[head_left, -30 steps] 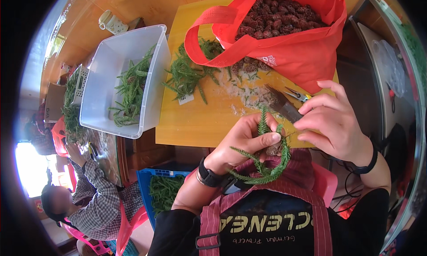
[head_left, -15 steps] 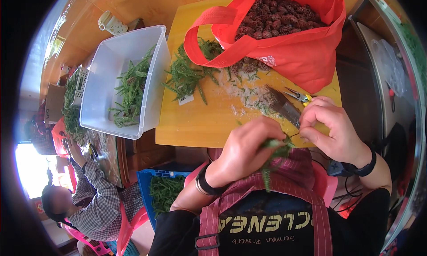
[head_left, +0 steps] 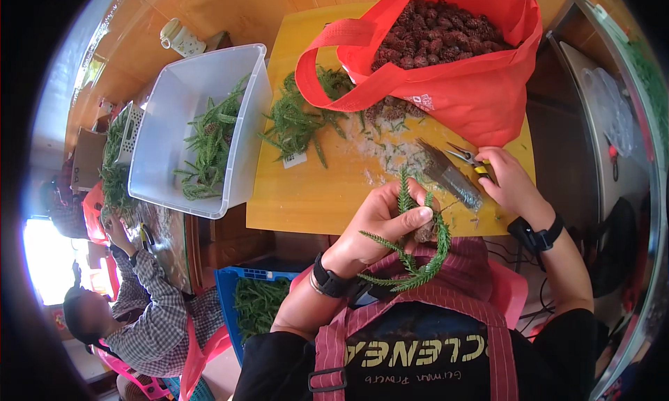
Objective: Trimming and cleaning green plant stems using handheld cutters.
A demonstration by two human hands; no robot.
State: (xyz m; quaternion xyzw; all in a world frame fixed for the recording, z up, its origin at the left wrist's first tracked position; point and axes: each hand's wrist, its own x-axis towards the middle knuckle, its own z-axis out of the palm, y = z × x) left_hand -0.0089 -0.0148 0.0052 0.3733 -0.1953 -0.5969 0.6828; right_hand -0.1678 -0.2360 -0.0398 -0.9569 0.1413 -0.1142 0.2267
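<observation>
My left hand pinches a green artificial pine sprig, whose branches curl below and beside the fingers. A brownish pine cone shows at the base of the sprig, partly hidden by my thumb, and a thin wire sticks out to the right. On the yellow table, my right hand has its fingers closed around the yellow-and-black handles of a pair of pliers. Just left of the pliers lies a bundle of thin dark wires in clear plastic.
A red bag full of pine cones stands at the back. Loose sprigs lie near a clear plastic bin holding more greenery. A blue crate of sprigs sits lower left. Another person works at the far left.
My right hand has left the sprig and moved up and right to the pliers. My left hand has turned, bringing the sprig and its cone into fuller view.
</observation>
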